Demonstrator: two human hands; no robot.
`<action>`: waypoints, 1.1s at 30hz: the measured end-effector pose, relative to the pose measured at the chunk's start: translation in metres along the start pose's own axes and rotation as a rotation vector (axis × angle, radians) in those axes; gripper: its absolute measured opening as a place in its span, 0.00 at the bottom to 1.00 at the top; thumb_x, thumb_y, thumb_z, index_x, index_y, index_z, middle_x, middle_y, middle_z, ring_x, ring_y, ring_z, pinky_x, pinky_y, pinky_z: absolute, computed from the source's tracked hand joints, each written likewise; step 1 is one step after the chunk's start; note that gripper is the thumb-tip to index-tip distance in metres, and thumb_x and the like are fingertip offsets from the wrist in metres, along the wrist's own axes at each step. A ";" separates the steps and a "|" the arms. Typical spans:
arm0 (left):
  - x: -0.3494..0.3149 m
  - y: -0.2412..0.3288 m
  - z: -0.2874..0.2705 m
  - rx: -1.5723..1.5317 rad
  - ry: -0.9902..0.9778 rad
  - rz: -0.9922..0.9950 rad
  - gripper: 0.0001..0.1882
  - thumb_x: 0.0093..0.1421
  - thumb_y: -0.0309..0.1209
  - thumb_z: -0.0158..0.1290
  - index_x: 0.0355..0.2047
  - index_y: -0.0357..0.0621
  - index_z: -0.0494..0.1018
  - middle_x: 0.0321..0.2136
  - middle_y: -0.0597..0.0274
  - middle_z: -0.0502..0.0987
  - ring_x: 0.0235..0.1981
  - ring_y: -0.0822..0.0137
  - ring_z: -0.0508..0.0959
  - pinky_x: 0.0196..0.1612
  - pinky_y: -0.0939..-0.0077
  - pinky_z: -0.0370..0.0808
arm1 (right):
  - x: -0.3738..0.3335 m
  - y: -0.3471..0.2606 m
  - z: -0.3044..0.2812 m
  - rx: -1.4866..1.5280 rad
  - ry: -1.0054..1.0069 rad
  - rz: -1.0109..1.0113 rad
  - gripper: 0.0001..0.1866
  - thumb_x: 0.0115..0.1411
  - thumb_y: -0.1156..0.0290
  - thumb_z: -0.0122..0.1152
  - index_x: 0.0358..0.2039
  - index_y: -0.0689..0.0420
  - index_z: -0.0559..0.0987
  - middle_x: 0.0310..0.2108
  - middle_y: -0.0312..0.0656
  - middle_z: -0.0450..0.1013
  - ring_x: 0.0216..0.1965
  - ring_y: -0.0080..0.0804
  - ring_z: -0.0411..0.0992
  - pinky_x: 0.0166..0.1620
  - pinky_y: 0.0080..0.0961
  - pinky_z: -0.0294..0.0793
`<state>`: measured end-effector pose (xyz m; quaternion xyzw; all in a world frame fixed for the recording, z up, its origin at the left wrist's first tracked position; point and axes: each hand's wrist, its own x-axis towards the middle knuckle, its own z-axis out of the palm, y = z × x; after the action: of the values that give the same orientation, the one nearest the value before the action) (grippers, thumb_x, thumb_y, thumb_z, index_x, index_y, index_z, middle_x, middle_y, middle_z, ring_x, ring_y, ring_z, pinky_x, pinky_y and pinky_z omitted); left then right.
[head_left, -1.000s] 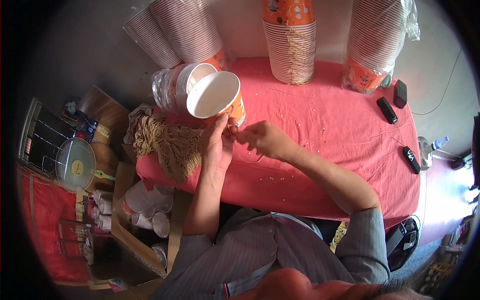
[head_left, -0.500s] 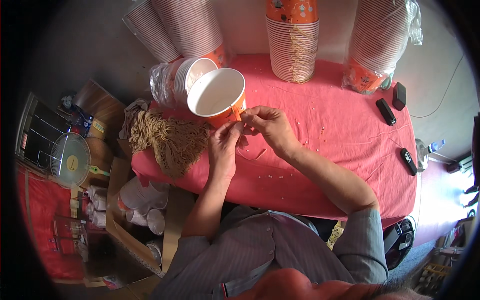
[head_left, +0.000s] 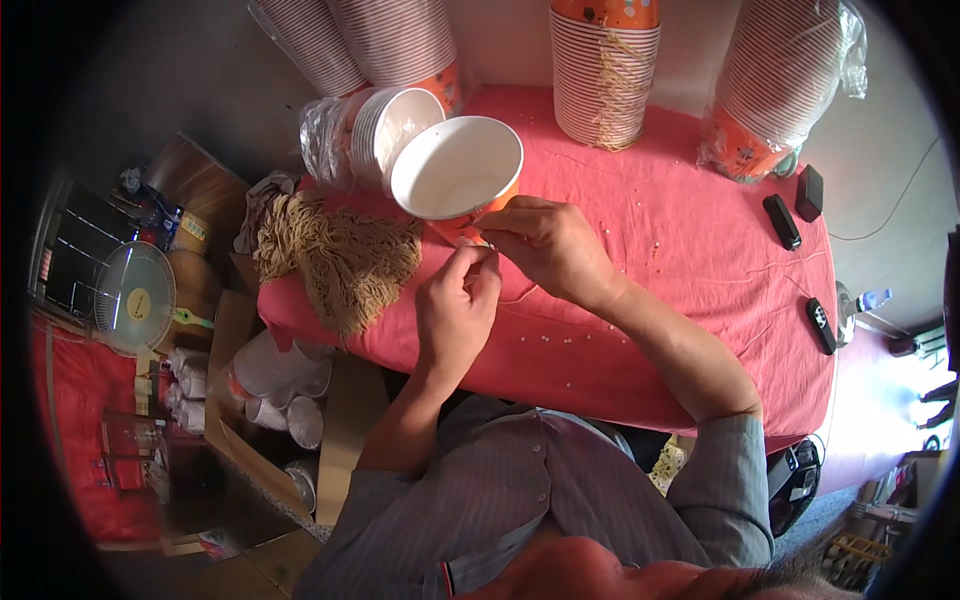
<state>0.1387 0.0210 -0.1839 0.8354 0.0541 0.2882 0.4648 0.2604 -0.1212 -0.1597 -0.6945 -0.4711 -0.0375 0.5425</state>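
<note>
A large paper tub [head_left: 455, 165], white inside and orange outside, stands tilted on the red cloth in front of me. My right hand [head_left: 560, 250] is closed in a pinch against its orange near side; its fingers hide what they grip. Just below, my left hand [head_left: 458, 305] has thumb and forefinger pressed together close to the tub's lower side. Whatever lies in that pinch is too small to make out. A tan bundle of yarn-like strands [head_left: 345, 260] lies left of the hands.
Nested tubs [head_left: 385, 135] in clear plastic lie behind the tub. Tall tub stacks [head_left: 605, 85] line the back, one wrapped in plastic [head_left: 775, 90]. Dark small devices [head_left: 782, 222] lie at the right. A cardboard box [head_left: 345, 430] with cups is at lower left. Small white bits dot the red cloth [head_left: 690, 330].
The tub has shifted right and slightly away in the picture. My right fingers have moved up along its side, and my left hand has drawn a little apart from them.
</note>
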 end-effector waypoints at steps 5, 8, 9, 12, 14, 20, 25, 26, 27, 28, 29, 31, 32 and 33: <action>-0.006 -0.002 0.000 0.371 0.147 0.244 0.07 0.68 0.27 0.64 0.44 0.39 0.82 0.32 0.51 0.86 0.30 0.54 0.87 0.34 0.63 0.81 | 0.000 0.002 -0.004 -0.348 -0.063 -0.237 0.15 0.58 0.76 0.71 0.47 0.56 0.88 0.36 0.44 0.82 0.38 0.46 0.82 0.40 0.39 0.85; -0.007 -0.008 0.000 0.402 0.179 0.318 0.08 0.67 0.26 0.65 0.44 0.39 0.82 0.32 0.53 0.86 0.30 0.54 0.86 0.34 0.62 0.81 | 0.000 0.002 -0.003 -0.388 -0.075 -0.331 0.13 0.58 0.74 0.72 0.45 0.56 0.86 0.34 0.42 0.80 0.37 0.44 0.81 0.39 0.40 0.84; -0.008 -0.010 0.000 0.401 0.176 0.317 0.08 0.67 0.26 0.65 0.44 0.39 0.82 0.32 0.53 0.86 0.30 0.54 0.86 0.34 0.62 0.81 | 0.000 0.002 -0.002 -0.400 -0.073 -0.362 0.14 0.58 0.73 0.71 0.45 0.57 0.86 0.34 0.42 0.79 0.37 0.44 0.81 0.39 0.40 0.84; -0.009 -0.012 0.000 0.431 0.195 0.369 0.08 0.66 0.25 0.65 0.45 0.39 0.82 0.33 0.54 0.86 0.30 0.55 0.86 0.34 0.62 0.81 | -0.001 0.003 -0.001 -0.405 -0.076 -0.385 0.13 0.58 0.73 0.71 0.45 0.57 0.85 0.34 0.42 0.79 0.38 0.43 0.81 0.39 0.40 0.83; -0.010 -0.012 0.000 0.433 0.187 0.373 0.09 0.66 0.25 0.66 0.45 0.40 0.82 0.31 0.55 0.85 0.30 0.55 0.85 0.34 0.62 0.80 | -0.001 0.004 -0.003 -0.398 -0.082 -0.378 0.13 0.58 0.73 0.71 0.44 0.57 0.85 0.34 0.42 0.79 0.38 0.43 0.81 0.40 0.40 0.83; -0.011 -0.008 -0.001 0.522 0.197 0.382 0.08 0.66 0.25 0.65 0.44 0.40 0.82 0.29 0.57 0.83 0.29 0.56 0.84 0.34 0.62 0.79 | 0.001 0.000 -0.008 -0.459 -0.125 -0.429 0.13 0.55 0.74 0.69 0.43 0.56 0.85 0.34 0.41 0.79 0.40 0.42 0.81 0.44 0.39 0.83; -0.009 -0.015 -0.001 0.466 0.242 0.414 0.08 0.67 0.24 0.64 0.46 0.39 0.82 0.30 0.56 0.84 0.28 0.56 0.84 0.32 0.63 0.79 | 0.001 0.000 -0.008 -0.449 -0.126 -0.429 0.16 0.54 0.74 0.67 0.45 0.55 0.85 0.39 0.43 0.80 0.44 0.45 0.81 0.49 0.40 0.83; -0.009 -0.016 0.000 0.432 0.255 0.396 0.09 0.67 0.23 0.63 0.47 0.39 0.82 0.31 0.55 0.85 0.27 0.56 0.84 0.31 0.63 0.79 | 0.001 0.002 -0.009 -0.448 -0.125 -0.426 0.16 0.54 0.74 0.67 0.45 0.55 0.85 0.39 0.43 0.80 0.44 0.45 0.81 0.49 0.40 0.83; -0.008 -0.018 0.000 0.438 0.263 0.373 0.09 0.68 0.23 0.62 0.47 0.39 0.82 0.32 0.54 0.85 0.27 0.57 0.84 0.31 0.64 0.80 | 0.001 0.004 -0.009 -0.457 -0.125 -0.420 0.16 0.54 0.74 0.67 0.45 0.55 0.85 0.40 0.43 0.80 0.44 0.45 0.81 0.50 0.41 0.83; -0.009 -0.017 0.000 0.437 0.259 0.372 0.09 0.68 0.23 0.62 0.47 0.39 0.82 0.32 0.54 0.85 0.27 0.57 0.84 0.31 0.64 0.80 | 0.001 0.006 -0.010 -0.467 -0.124 -0.415 0.16 0.54 0.75 0.67 0.45 0.54 0.85 0.40 0.43 0.80 0.44 0.45 0.81 0.51 0.41 0.83; -0.010 -0.014 0.000 0.381 0.236 0.289 0.09 0.70 0.24 0.61 0.48 0.37 0.82 0.34 0.53 0.86 0.31 0.58 0.86 0.36 0.66 0.81 | 0.000 0.006 -0.009 -0.464 -0.124 -0.413 0.16 0.54 0.75 0.67 0.45 0.54 0.85 0.40 0.43 0.80 0.44 0.45 0.81 0.51 0.41 0.83; -0.008 -0.016 0.000 0.341 0.231 0.244 0.09 0.73 0.26 0.60 0.50 0.36 0.81 0.37 0.55 0.87 0.35 0.64 0.86 0.40 0.70 0.81 | 0.000 0.007 -0.010 -0.485 -0.138 -0.406 0.16 0.55 0.75 0.67 0.46 0.54 0.85 0.40 0.43 0.80 0.45 0.46 0.81 0.51 0.41 0.83; -0.009 -0.016 0.000 0.343 0.232 0.242 0.09 0.73 0.26 0.60 0.50 0.36 0.81 0.37 0.55 0.87 0.35 0.64 0.86 0.40 0.70 0.81 | 0.001 0.007 -0.009 -0.482 -0.140 -0.406 0.16 0.55 0.75 0.67 0.46 0.54 0.85 0.40 0.43 0.80 0.45 0.46 0.81 0.51 0.41 0.83; -0.009 -0.017 0.000 0.210 0.217 0.167 0.09 0.74 0.27 0.60 0.50 0.36 0.82 0.37 0.58 0.87 0.33 0.67 0.85 0.37 0.72 0.80 | 0.001 0.006 -0.009 -0.483 -0.138 -0.403 0.16 0.55 0.75 0.66 0.46 0.54 0.85 0.40 0.43 0.80 0.45 0.45 0.81 0.52 0.41 0.83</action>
<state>0.1338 0.0275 -0.2015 0.8450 0.0641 0.4071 0.3408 0.2690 -0.1273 -0.1596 -0.6969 -0.6121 -0.2080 0.3104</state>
